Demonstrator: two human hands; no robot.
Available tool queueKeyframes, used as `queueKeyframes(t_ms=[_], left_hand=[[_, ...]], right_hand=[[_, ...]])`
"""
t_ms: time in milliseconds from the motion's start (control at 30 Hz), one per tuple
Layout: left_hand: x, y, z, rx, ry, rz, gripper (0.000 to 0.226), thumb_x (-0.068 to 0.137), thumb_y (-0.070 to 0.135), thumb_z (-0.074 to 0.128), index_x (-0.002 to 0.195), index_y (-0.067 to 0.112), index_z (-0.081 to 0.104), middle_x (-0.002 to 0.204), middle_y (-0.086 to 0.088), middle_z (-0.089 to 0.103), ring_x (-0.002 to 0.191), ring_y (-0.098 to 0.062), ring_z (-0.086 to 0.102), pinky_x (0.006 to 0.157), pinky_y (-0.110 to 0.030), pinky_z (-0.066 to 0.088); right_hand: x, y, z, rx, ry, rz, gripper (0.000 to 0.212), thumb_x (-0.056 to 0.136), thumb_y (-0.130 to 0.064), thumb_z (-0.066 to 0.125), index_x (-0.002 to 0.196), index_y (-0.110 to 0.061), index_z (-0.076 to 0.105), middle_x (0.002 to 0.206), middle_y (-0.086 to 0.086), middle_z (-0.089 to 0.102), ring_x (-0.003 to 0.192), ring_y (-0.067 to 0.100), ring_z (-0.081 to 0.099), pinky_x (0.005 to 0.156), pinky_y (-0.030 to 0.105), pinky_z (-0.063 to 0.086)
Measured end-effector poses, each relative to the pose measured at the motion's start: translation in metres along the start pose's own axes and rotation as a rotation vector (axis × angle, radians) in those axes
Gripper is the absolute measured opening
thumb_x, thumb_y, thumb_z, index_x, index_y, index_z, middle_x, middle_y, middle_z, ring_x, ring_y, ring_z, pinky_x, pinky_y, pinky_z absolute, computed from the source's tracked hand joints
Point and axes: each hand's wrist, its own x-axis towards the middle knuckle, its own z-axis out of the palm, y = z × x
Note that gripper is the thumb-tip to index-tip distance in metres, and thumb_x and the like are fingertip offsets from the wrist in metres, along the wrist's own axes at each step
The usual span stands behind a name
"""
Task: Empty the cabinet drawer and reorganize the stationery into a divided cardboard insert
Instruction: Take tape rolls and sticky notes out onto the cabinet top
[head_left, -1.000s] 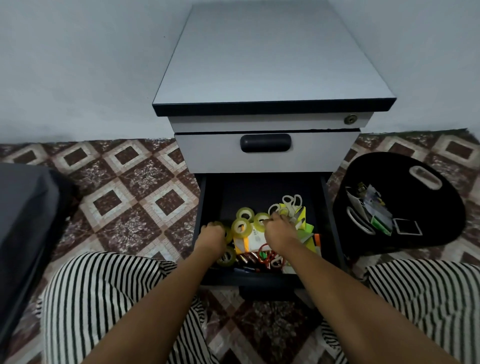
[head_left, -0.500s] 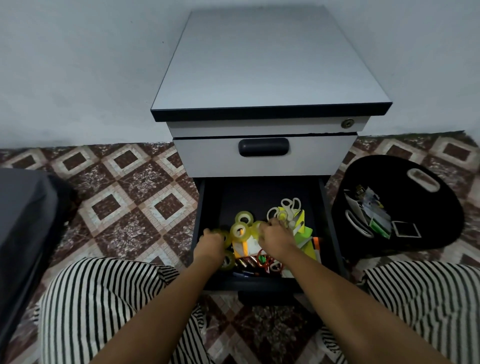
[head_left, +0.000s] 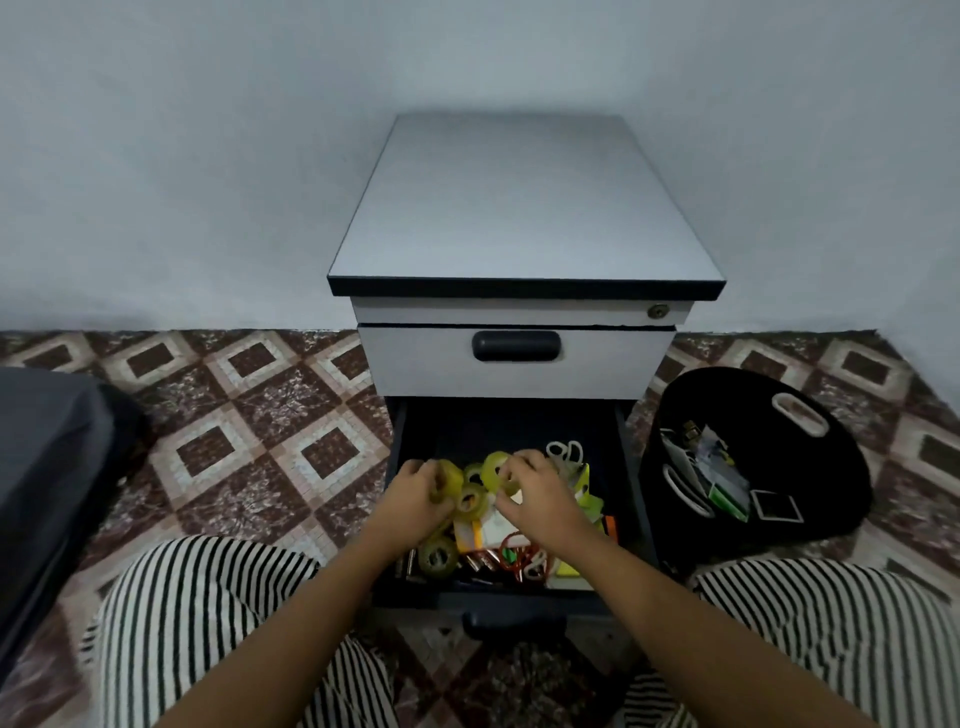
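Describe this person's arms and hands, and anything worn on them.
Both forearms are bare to the frame's edge, with no sleeves showing. The left hand and right hand wear no gloves; no watch, bracelet or ring is visible. Black-and-white striped trousers cover the knees.

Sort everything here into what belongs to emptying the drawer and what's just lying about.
Belongs to the job:
open drawer
tape rolls, gripped by the left hand and the right hand
white-handled scissors
black tote, probably, since it holds stationery

Just lying about:
closed upper drawer
dark grey object at the left
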Motion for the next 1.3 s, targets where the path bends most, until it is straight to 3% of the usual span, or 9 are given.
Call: queueKeyframes(t_ms=[133,300,467,567,867,1100,1300], left_hand=[[-0.006,0.015,-0.044,-0.074,0.169,0.110,0.037,0.083,0.022,0.067,0.115,0.010,0.053,0.114,-0.004,0.048,0.098,-0.018,0.051,0.077,-0.021,0.036],[-0.003,0.041,-0.103,-0.077,0.332,0.276,0.050,0.082,0.024,0.070,0.127,0.012,0.050,0.120,-0.004,0.050,0.107,-0.012,0.048,0.086,-0.015,0.033],[0.008,0.064,-0.158,-0.015,0.486,0.377,0.052,0.081,0.025,0.072,0.127,0.009,0.053,0.121,-0.010,0.053,0.111,-0.022,0.051,0.089,-0.021,0.036],[0.019,0.071,-0.182,-0.009,0.546,0.380,0.051,0.080,0.023,0.072,0.125,0.009,0.054,0.121,-0.012,0.054,0.110,-0.024,0.052,0.089,-0.024,0.038],[0.061,0.078,-0.216,0.034,0.520,0.226,0.057,0.082,0.025,0.068,0.133,0.013,0.046,0.128,-0.016,0.050,0.114,-0.031,0.050,0.093,-0.034,0.040],[0.082,0.074,-0.218,0.026,0.418,0.089,0.059,0.083,0.025,0.061,0.137,0.017,0.039,0.131,-0.016,0.049,0.117,-0.033,0.048,0.097,-0.042,0.042],[0.081,0.068,-0.216,-0.054,0.448,0.141,0.064,0.084,0.020,0.064,0.141,0.015,0.034,0.134,-0.018,0.046,0.121,-0.030,0.045,0.094,-0.031,0.037]], right_hand=[[0.008,-0.025,-0.034,0.045,0.131,-0.107,0.022,0.088,-0.024,0.059,0.105,-0.010,0.060,0.121,0.002,0.046,0.107,0.017,0.052,0.087,0.022,0.040],[0.032,-0.065,-0.081,0.107,0.294,-0.183,0.024,0.086,-0.021,0.064,0.105,-0.006,0.063,0.117,0.006,0.049,0.109,0.017,0.051,0.088,0.013,0.033],[0.060,-0.102,-0.121,0.137,0.436,-0.240,0.021,0.083,-0.016,0.067,0.100,-0.004,0.065,0.114,0.011,0.052,0.104,0.021,0.054,0.084,0.013,0.034],[0.078,-0.118,-0.139,0.133,0.489,-0.265,0.021,0.082,-0.016,0.068,0.099,-0.004,0.066,0.115,0.013,0.052,0.108,0.023,0.053,0.089,0.017,0.036],[0.129,-0.138,-0.155,0.067,0.419,-0.160,0.028,0.086,-0.025,0.064,0.108,-0.008,0.062,0.119,0.008,0.050,0.107,0.021,0.052,0.083,0.019,0.036],[0.144,-0.140,-0.140,-0.003,0.359,-0.141,0.028,0.088,-0.026,0.061,0.109,-0.008,0.061,0.119,0.011,0.051,0.105,0.025,0.054,0.090,0.033,0.045],[0.146,-0.138,-0.140,-0.014,0.315,-0.151,0.037,0.091,-0.029,0.058,0.123,-0.012,0.055,0.126,0.008,0.053,0.110,0.024,0.053,0.091,0.032,0.043]])
